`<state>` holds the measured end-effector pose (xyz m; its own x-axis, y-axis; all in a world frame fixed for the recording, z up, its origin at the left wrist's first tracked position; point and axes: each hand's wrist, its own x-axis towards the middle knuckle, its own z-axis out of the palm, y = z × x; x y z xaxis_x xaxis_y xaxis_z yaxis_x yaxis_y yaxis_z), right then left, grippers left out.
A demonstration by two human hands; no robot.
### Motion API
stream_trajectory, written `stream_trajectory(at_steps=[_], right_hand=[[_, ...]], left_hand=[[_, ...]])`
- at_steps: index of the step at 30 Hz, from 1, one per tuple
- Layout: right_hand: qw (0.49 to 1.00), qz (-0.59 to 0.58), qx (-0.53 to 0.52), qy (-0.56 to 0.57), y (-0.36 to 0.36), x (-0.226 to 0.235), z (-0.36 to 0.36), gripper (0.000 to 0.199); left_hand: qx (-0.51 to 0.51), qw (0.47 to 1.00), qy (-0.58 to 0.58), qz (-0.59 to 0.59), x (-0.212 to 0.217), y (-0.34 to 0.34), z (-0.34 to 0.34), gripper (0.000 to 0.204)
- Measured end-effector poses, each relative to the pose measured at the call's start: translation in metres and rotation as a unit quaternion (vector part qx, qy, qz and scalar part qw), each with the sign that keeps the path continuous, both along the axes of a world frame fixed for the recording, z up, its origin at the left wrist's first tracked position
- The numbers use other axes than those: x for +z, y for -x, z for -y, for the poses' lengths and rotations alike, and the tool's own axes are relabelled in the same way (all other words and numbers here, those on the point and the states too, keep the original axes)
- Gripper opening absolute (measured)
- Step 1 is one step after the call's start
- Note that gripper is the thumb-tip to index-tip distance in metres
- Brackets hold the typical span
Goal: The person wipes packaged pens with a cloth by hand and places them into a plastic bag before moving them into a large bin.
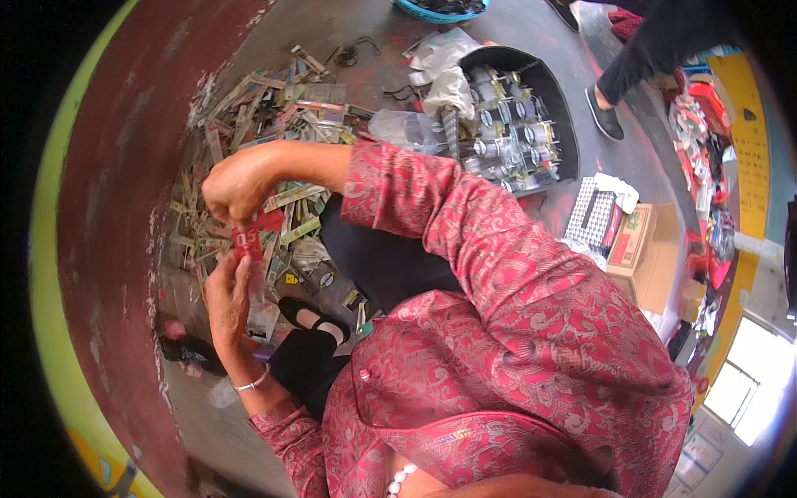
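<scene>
1. The small red packet point(246, 241) was at the left, held off the floor point(513, 25).
2. Your left hand point(227, 300) pinched its near end; your right hand point(237, 184) was closed at its far end.
3. Scattered strips point(320, 115) lay below.
4. Farther right sat a black tray point(562, 101).

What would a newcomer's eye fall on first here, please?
The patterned red top dominates the lower centre. Left of centre, the left hand and right hand hold a small red item near scattered strips. Above and right of centre sits a black tray of small pieces.
</scene>
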<state>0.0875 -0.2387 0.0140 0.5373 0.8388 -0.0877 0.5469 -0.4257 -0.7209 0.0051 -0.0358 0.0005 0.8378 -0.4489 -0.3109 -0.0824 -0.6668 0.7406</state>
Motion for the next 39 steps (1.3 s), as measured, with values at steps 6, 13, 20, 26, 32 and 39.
stream_trajectory(at_steps=[6,13,20,26,32,39], right_hand=[[0.899,-0.297,-0.209,-0.246,0.015,-0.042,0.056,0.029],[0.636,0.095,-0.758,0.111,0.080,-0.162,0.260,0.019],[0.619,-0.088,-0.770,0.126,0.116,-0.246,0.347,0.072],[0.557,-0.052,-0.790,0.250,0.103,-0.242,0.323,0.038],[0.549,0.033,-0.820,0.157,0.124,-0.197,0.351,0.022],[0.487,0.055,-0.850,-0.193,0.133,-0.104,0.362,0.017]], left_hand=[[0.134,0.945,0.180,-0.238,-0.001,0.008,0.012,0.023],[0.250,0.907,0.261,-0.217,-0.019,0.009,-0.002,0.021],[0.317,0.867,0.303,-0.237,-0.027,0.003,-0.001,0.011],[0.332,0.835,0.340,-0.276,-0.044,0.007,-0.012,0.019],[0.325,0.838,0.348,-0.265,-0.037,0.006,-0.014,0.022],[0.272,0.853,0.358,-0.264,-0.018,0.014,0.000,0.042]])
